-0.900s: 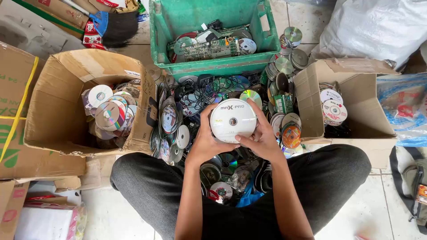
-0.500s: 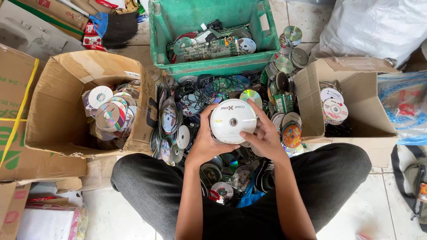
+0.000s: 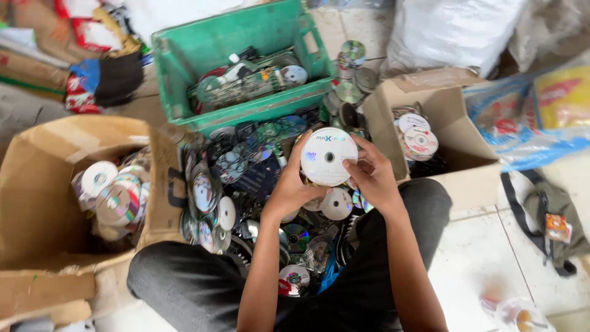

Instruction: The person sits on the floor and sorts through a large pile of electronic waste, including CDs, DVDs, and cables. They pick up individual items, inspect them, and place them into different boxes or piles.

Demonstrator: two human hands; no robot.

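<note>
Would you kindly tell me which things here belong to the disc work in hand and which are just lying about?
In hand:
white disc, held by left hand and right hand
disc pile
left cardboard box
right cardboard box

Lying about:
green crate
white sack
olive bag

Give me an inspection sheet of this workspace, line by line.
Surface: pale tiled floor, the person seated on it.
Job's things: white disc, upright, printed face to camera.
Clutter: loose disc pile; large cardboard box and small cardboard box hold discs; green crate holds circuit boards.
Grips: left hand and right hand pinch the disc's edges.
Cables: nothing seen.
Surroundings: white sack, grey bag.
</note>
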